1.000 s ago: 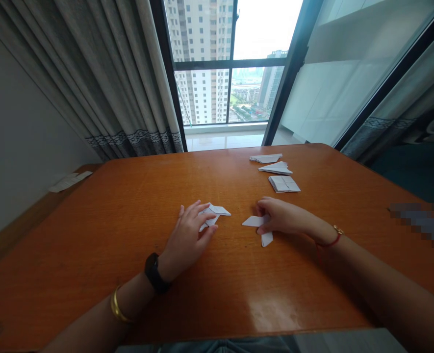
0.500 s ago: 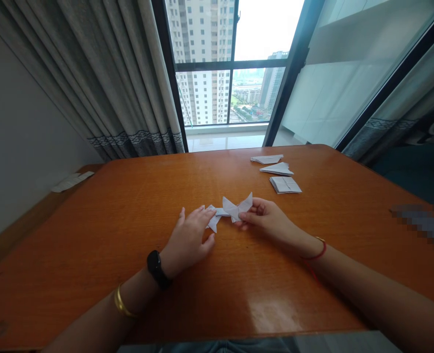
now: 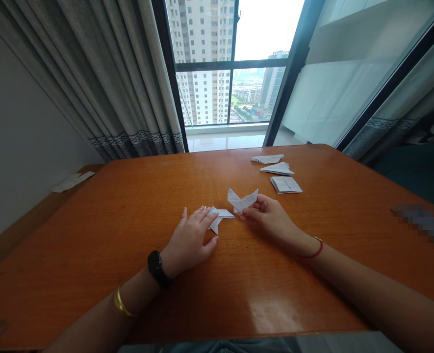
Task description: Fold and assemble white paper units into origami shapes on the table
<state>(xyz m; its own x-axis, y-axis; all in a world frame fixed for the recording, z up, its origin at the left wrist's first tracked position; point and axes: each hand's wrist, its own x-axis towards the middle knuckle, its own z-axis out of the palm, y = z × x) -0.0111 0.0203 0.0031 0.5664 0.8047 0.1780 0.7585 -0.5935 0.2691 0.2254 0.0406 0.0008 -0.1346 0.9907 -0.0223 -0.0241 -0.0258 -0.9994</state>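
Note:
Between the fingertips of my right hand [image 3: 270,215] is a white folded paper piece [image 3: 242,200], pinched at its right end. Two pointed flaps of it spread upward in a V, raised a little off the table. My left hand [image 3: 192,235] lies with fingers stretched out over a second white folded paper piece [image 3: 221,214] on the tabletop. A pointed arm of that piece sticks out to the right, and another points toward me; the rest is hidden under the fingers. A small gap separates the two pieces.
Beyond my right hand, a square folded paper [image 3: 286,185], a pointed folded paper [image 3: 277,168] and a long folded paper [image 3: 267,159] lie in a row on the wooden table [image 3: 146,186]. White papers [image 3: 73,182] rest on a ledge at the left, beneath the grey curtain [image 3: 128,88].
My right hand has drawn its paper piece slightly right and away from me, off the second piece, so the two are now apart. My left hand has barely moved.

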